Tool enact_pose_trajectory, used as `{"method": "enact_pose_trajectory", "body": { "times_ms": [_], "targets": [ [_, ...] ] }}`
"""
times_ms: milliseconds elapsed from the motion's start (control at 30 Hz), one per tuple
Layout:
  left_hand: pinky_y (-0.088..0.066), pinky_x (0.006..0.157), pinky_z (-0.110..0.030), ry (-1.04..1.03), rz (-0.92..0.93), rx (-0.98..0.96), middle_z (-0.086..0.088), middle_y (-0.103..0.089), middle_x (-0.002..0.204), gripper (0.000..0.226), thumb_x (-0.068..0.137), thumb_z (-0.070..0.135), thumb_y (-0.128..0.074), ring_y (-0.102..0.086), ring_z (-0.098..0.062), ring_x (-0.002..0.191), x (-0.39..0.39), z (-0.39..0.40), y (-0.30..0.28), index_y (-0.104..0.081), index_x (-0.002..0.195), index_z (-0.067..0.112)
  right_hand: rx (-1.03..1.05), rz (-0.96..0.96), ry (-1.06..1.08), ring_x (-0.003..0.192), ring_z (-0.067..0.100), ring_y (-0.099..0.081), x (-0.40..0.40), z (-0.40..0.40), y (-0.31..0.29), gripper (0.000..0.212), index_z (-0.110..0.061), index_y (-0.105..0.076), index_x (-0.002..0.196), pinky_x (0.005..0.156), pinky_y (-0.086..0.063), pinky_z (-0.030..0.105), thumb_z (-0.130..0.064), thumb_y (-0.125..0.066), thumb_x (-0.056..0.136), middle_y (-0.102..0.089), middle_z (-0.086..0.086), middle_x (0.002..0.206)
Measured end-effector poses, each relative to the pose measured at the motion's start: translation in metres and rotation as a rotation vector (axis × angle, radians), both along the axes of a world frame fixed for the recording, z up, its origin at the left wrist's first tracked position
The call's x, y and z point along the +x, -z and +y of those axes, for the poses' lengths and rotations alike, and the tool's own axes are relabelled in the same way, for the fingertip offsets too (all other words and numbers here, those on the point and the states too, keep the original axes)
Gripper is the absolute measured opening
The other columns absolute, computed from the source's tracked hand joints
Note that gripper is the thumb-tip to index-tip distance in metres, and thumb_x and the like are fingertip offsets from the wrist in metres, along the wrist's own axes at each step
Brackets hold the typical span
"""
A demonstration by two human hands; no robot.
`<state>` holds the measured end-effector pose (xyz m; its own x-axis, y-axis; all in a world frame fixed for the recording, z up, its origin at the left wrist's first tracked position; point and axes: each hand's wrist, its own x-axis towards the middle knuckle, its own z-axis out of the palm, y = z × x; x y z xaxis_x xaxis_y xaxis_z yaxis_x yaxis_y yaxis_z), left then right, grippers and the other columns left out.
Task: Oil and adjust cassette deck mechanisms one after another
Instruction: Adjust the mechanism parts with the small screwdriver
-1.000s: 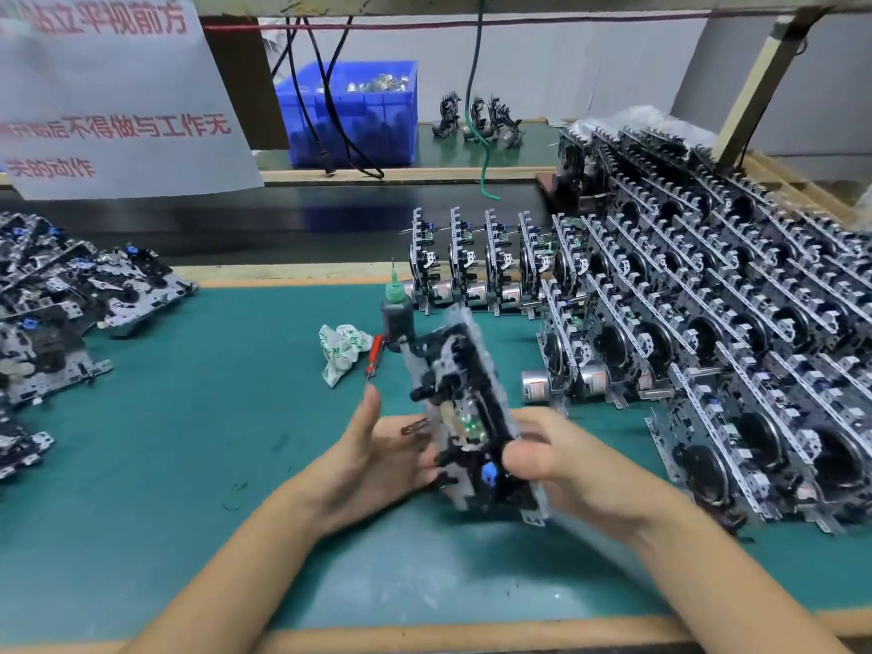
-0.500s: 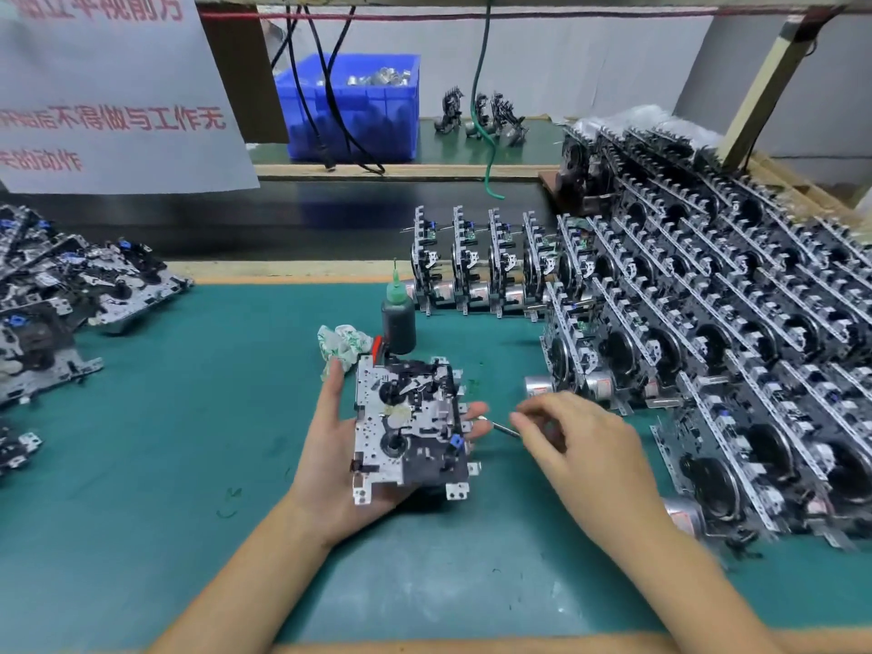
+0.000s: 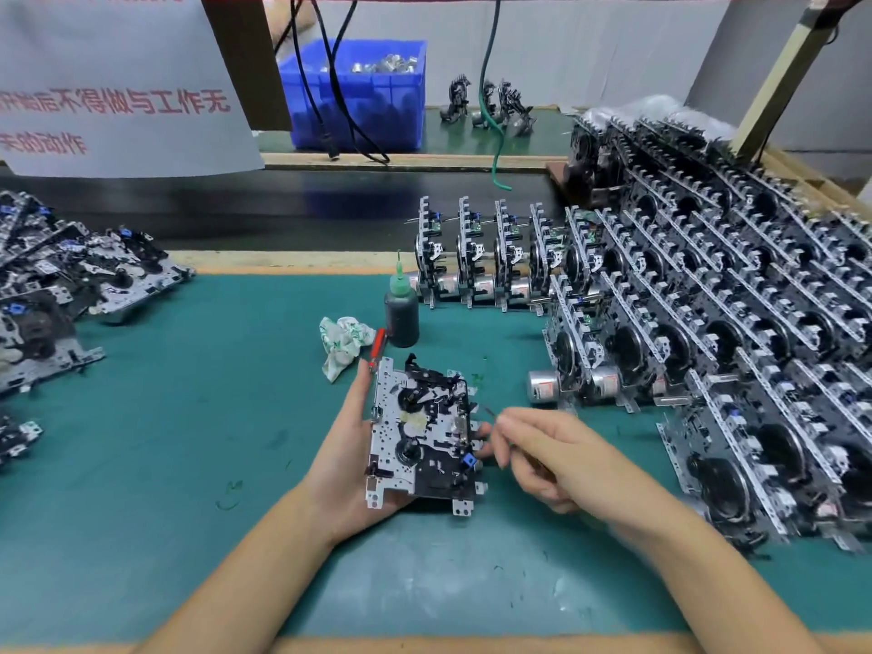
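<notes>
Centre of the frame, just below the middle, above the green bench (image 3: 141,464): one cassette deck mechanism (image 3: 422,439), face up, lying in the palm of the left hand (image 3: 349,464).

Appearance: flat rectangular plate of perforated bright metal carrying black plastic levers, two round hubs one above the other, a small blue part near its lower right corner, and mounting tabs jutting from the bottom edge.

Handling (judged): light enough for one palm; the plate looks stiff, the levers and any springs on its face look easily bent or unseated. Best held by the plate edges and underside, as here, keeping fingers off the moving parts; oiled spots would be slippery.

Hands: the left hand cradles the unit from beneath, thumb along its left edge, fingertips showing at its right edge. The right hand (image 3: 561,460), just right of the unit, pinches a thin tool (image 3: 486,411) whose tip points at the plate's right edge; contact cannot be told.

Nearby: dark oil bottle (image 3: 401,318) with a green nozzle, upper centre; red-handled screwdriver (image 3: 377,346) and crumpled cloth (image 3: 343,344) just beside it; standing mechanisms in rows (image 3: 708,332) filling the right of the frame; flat-lying mechanisms heaped (image 3: 71,285) at the left.
</notes>
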<state>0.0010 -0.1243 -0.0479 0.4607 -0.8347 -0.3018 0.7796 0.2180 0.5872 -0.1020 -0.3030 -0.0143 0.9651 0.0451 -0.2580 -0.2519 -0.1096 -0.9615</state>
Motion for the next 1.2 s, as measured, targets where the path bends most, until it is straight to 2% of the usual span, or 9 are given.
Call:
{"method": "enact_pose_trajectory", "body": {
  "times_ms": [67, 167, 333, 500, 633, 867, 967, 1100, 1200],
  "targets": [
    [-0.043, 0.103, -0.046, -0.003, 0.007, 0.033, -0.023, -0.056, 0.13, 0.083, 0.084, 0.072, -0.034, -0.055, -0.035, 0.12, -0.001, -0.001, 0.002, -0.063, 0.123, 0.004, 0.05, 0.091, -0.074, 0.036, 0.007, -0.023, 0.003, 0.002, 0.0, 0.036, -0.015, -0.05, 0.067, 0.035, -0.019, 0.013, -0.029, -0.041, 0.1, -0.036, -0.005, 0.041],
    [-0.034, 0.109, -0.048, 0.008, 0.007, 0.078, -0.025, -0.05, 0.136, 0.083, 0.087, 0.07, -0.032, -0.047, -0.037, 0.128, -0.001, -0.003, 0.002, -0.056, 0.13, 0.003, 0.002, 0.157, -0.111, 0.035, 0.006, -0.022, 0.006, 0.006, -0.001, 0.038, -0.014, -0.05, 0.065, 0.036, -0.018, 0.015, -0.029, -0.044, 0.099, -0.038, -0.006, 0.041],
    [-0.046, 0.1, -0.044, 0.009, 0.022, 0.096, -0.025, -0.052, 0.133, 0.083, 0.086, 0.071, -0.031, -0.054, -0.034, 0.121, 0.0, -0.003, 0.004, -0.059, 0.126, 0.003, -0.086, 0.176, -0.052, 0.037, 0.008, -0.023, 0.008, 0.012, -0.001, 0.043, -0.012, -0.056, 0.061, 0.037, -0.019, 0.016, -0.032, -0.046, 0.098, -0.039, -0.004, 0.041],
    [-0.043, 0.102, -0.045, 0.019, 0.03, 0.11, -0.025, -0.053, 0.133, 0.082, 0.085, 0.07, -0.034, -0.053, -0.034, 0.122, 0.0, -0.004, 0.002, -0.06, 0.125, 0.003, -0.087, 0.173, -0.1, 0.036, 0.009, -0.039, 0.007, 0.011, -0.002, 0.042, -0.012, -0.054, 0.062, 0.039, -0.034, 0.019, -0.028, -0.045, 0.099, -0.048, -0.003, 0.042],
    [-0.048, 0.098, -0.043, 0.017, 0.039, 0.108, -0.024, -0.054, 0.131, 0.082, 0.084, 0.07, -0.034, -0.056, -0.033, 0.119, 0.0, -0.004, 0.002, -0.061, 0.123, 0.003, -0.103, 0.164, -0.105, 0.032, 0.006, -0.028, 0.004, 0.01, -0.002, 0.041, -0.015, -0.054, 0.064, 0.036, -0.024, 0.014, -0.033, -0.042, 0.099, -0.045, -0.005, 0.039],
    [-0.049, 0.096, -0.043, 0.019, 0.023, 0.11, -0.025, -0.055, 0.131, 0.082, 0.085, 0.071, -0.033, -0.057, -0.033, 0.117, 0.0, -0.004, 0.002, -0.059, 0.126, 0.004, -0.129, 0.183, -0.072, 0.033, 0.009, -0.022, 0.006, 0.011, 0.0, 0.048, -0.014, -0.059, 0.059, 0.036, -0.019, 0.017, -0.037, -0.044, 0.098, -0.037, -0.004, 0.035],
    [-0.048, 0.097, -0.044, 0.014, 0.039, 0.107, -0.027, -0.054, 0.131, 0.086, 0.087, 0.073, -0.028, -0.058, -0.035, 0.115, 0.0, -0.003, 0.002, -0.057, 0.127, 0.002, -0.112, 0.198, -0.103, 0.033, 0.009, -0.025, 0.007, 0.01, -0.001, 0.048, -0.014, -0.059, 0.058, 0.038, -0.021, 0.019, -0.037, -0.045, 0.098, -0.039, -0.004, 0.036],
    [-0.047, 0.097, -0.044, 0.014, 0.028, 0.12, -0.027, -0.054, 0.13, 0.085, 0.087, 0.072, -0.027, -0.059, -0.035, 0.114, 0.002, -0.003, 0.004, -0.06, 0.125, 0.003, -0.05, 0.219, -0.14, 0.033, 0.007, -0.043, 0.008, 0.011, 0.0, 0.046, -0.012, -0.055, 0.06, 0.044, -0.036, 0.023, -0.033, -0.044, 0.099, -0.048, -0.003, 0.04],
    [-0.048, 0.096, -0.043, 0.01, 0.031, 0.125, -0.026, -0.056, 0.129, 0.089, 0.084, 0.076, -0.024, -0.058, -0.035, 0.116, 0.001, -0.003, 0.005, -0.064, 0.12, 0.005, -0.086, 0.226, -0.139, 0.032, 0.006, -0.038, 0.008, 0.01, 0.0, 0.047, -0.014, -0.054, 0.059, 0.039, -0.031, 0.017, -0.035, -0.043, 0.099, -0.046, -0.004, 0.04]
  ]
}}
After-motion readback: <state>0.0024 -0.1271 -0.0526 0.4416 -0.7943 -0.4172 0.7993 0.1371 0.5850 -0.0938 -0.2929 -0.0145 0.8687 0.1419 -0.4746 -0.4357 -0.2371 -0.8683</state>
